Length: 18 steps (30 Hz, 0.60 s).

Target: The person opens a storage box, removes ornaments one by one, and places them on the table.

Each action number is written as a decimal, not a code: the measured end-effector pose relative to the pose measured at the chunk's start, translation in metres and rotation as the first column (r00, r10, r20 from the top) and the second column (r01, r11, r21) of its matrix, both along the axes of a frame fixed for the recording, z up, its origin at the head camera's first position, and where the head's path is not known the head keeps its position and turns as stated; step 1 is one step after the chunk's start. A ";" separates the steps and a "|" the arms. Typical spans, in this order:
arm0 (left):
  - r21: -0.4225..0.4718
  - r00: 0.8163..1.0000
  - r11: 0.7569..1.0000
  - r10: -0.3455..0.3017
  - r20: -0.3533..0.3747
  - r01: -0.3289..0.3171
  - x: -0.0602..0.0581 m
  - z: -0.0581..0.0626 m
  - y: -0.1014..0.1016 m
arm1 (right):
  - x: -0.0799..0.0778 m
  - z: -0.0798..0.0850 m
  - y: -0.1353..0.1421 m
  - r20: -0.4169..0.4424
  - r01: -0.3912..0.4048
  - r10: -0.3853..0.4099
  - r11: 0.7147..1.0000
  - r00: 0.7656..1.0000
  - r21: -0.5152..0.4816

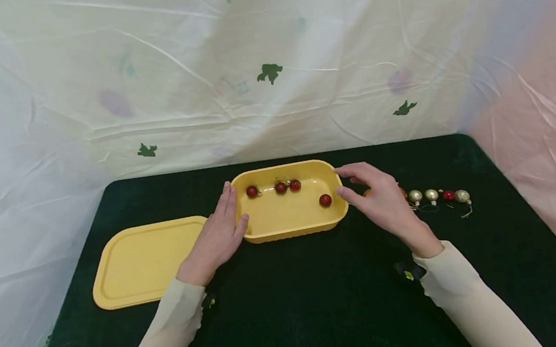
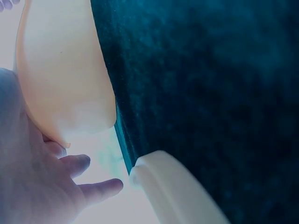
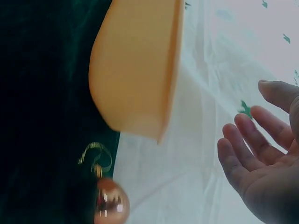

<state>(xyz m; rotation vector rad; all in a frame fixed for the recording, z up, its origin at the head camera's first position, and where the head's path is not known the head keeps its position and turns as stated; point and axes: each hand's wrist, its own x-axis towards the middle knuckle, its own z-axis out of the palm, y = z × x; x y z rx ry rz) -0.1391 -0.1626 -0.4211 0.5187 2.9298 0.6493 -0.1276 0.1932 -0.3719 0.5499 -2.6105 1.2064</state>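
Note:
A yellow rectangular container (image 1: 295,234) sits near the table's far edge with several dark red baubles (image 1: 324,201) inside. My left hand (image 1: 215,235) lies against its left end, fingers extended along the rim; the left wrist view shows that hand (image 2: 42,172) beside the container wall (image 2: 65,70). Around the right end, my right hand (image 1: 381,199) has its thumb and fingers spread near the rim. In the right wrist view this hand (image 3: 261,149) is relaxed, with a gap between its fingers and the container (image 3: 135,70).
A yellow lid (image 1: 149,262) lies flat on the left, partly behind my left forearm; its edge (image 2: 177,191) shows in the left wrist view. Right of the container runs a row of small baubles, gold (image 1: 431,196), red (image 1: 448,195) and copper (image 3: 111,203). Dark green cloth (image 1: 303,308) covers the table.

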 end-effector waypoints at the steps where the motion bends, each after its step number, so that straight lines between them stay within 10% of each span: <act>1: -0.002 1.000 1.000 0.002 0.001 -0.002 0.000 0.000 0.000 | -0.003 0.000 -0.004 0.008 -0.013 0.012 1.000 1.000 0.011; 18: -0.023 1.000 1.000 0.004 0.007 -0.004 0.001 0.003 0.001 | -0.050 -0.014 -0.052 0.145 -0.126 0.107 0.984 0.984 0.129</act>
